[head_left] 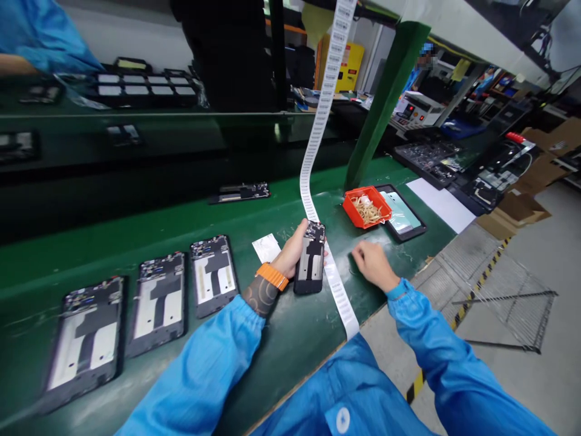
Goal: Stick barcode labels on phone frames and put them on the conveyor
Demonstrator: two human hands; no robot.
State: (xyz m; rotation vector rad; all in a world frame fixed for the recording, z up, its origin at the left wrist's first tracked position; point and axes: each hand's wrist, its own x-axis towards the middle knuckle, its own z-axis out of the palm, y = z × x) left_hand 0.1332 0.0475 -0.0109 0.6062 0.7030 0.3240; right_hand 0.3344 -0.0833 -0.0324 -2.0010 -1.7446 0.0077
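My left hand (292,253) is wrapped round a smartphone without its back cover (312,260), its circuit board at the top end and a black flex strip down the middle. Under that phone, a long strip of white barcode labels (338,290) comes down from above and runs to the bench's front edge. My right hand (373,264) is closed above the green bench, fingers curled; whether anything small is in them is hidden. Nearest to it stands a red bin (348,209) of pale rubber-like bands (368,213).
Several opened phones, one here (211,275), lie in a row at the left. A dark tray (415,231) with pale green sheets sits beside the bin. A green post (379,109) rises behind it. Across the divider, another person's blue sleeve (54,39) shows.
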